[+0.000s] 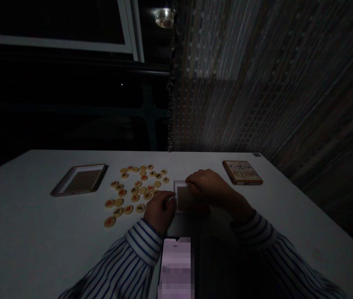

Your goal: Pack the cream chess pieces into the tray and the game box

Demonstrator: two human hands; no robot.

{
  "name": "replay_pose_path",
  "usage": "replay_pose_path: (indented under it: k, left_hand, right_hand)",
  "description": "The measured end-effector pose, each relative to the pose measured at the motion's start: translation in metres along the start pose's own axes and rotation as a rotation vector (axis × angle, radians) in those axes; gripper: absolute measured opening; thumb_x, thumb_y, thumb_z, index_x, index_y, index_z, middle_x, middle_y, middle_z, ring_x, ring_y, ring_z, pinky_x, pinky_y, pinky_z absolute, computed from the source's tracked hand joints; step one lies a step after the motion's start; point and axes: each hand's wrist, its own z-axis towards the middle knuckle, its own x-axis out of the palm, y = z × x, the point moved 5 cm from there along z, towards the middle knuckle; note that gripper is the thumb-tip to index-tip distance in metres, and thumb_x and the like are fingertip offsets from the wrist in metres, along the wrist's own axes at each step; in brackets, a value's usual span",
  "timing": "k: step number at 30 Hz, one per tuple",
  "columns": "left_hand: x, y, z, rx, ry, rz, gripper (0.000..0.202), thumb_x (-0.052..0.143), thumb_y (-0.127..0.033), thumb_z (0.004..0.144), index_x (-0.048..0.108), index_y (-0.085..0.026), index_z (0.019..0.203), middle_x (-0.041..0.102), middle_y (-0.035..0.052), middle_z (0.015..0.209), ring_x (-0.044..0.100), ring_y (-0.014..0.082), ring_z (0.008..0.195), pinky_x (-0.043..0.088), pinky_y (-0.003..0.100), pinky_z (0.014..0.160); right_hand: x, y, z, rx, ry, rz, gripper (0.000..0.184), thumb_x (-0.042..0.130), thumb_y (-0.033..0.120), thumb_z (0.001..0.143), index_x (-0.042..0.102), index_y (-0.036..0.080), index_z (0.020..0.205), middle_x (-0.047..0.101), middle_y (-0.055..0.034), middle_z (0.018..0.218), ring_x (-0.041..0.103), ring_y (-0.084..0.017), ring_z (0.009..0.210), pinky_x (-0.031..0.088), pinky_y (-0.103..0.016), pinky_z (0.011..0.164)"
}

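An open shallow box (pixel 176 195) with a brownish inside lies on the white table in front of me, partly covered by my hands. My left hand (pixel 160 211) is curled, with thumb and forefinger at the box's left edge. Over its far and right side, my right hand (pixel 209 187) bends its fingers down onto the rim; the fingertips are partly hidden. Left of the box, many round wooden Chinese chess pieces (pixel 135 191) lie scattered, some with red marks, some with dark marks, a few blank side up. The nearest pieces lie close to my left hand.
Another open shallow tray (pixel 101 172) lies at the left of the table (pixel 54 232). A flat printed box (pixel 241 171) sits at the back right. A lit phone (pixel 176 265) is at the near edge. A string curtain (pixel 220 83) hangs behind the table. The room is dark.
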Motion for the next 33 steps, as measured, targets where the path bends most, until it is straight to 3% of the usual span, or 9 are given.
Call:
replay_pose_path:
  k: [6, 15, 23, 33]
  left_hand:
    - [-0.018, 0.008, 0.007, -0.011, -0.085, 0.049, 0.019, 0.05, -0.023, 0.074, 0.061, -0.017, 0.088, 0.065, 0.0048, 0.086, 0.06, 0.0161, 0.08, 0.048, 0.029, 0.073]
    - [-0.043, 0.035, 0.019, -0.112, -0.176, 0.089, 0.029, 0.05, -0.034, 0.074, 0.061, -0.017, 0.095, 0.064, 0.0071, 0.093, 0.061, 0.0179, 0.079, 0.049, 0.031, 0.071]
    - [-0.046, 0.044, 0.025, -0.099, -0.099, 0.295, 0.036, 0.05, -0.032, 0.073, 0.06, -0.014, 0.102, 0.064, 0.0105, 0.101, 0.056, 0.024, 0.097, 0.042, 0.038, 0.087]
    - [-0.039, 0.05, 0.028, -0.087, -0.026, 0.46, 0.032, 0.045, -0.033, 0.076, 0.062, -0.019, 0.099, 0.066, 0.0092, 0.098, 0.057, 0.0262, 0.093, 0.039, 0.041, 0.084]
  right_hand:
    - [-0.004, 0.0, -0.001, 0.02, -0.017, 0.001, 0.025, 0.038, 0.023, 0.085, 0.06, 0.017, 0.094, 0.064, -0.0069, 0.091, 0.054, -0.018, 0.085, 0.033, -0.029, 0.073]
    - [-0.003, 0.0, 0.0, 0.049, -0.037, 0.013, 0.026, 0.037, 0.023, 0.085, 0.06, 0.016, 0.095, 0.064, -0.0076, 0.091, 0.052, -0.019, 0.087, 0.031, -0.03, 0.073]
    - [0.002, 0.006, 0.004, 0.036, -0.074, 0.007, 0.025, 0.038, 0.024, 0.084, 0.06, 0.018, 0.093, 0.063, -0.0059, 0.089, 0.052, -0.018, 0.085, 0.031, -0.03, 0.071]
    - [0.019, 0.007, 0.009, 0.003, -0.029, 0.003, 0.024, 0.039, 0.024, 0.083, 0.059, 0.02, 0.097, 0.063, -0.0053, 0.093, 0.053, -0.018, 0.086, 0.032, -0.03, 0.07]
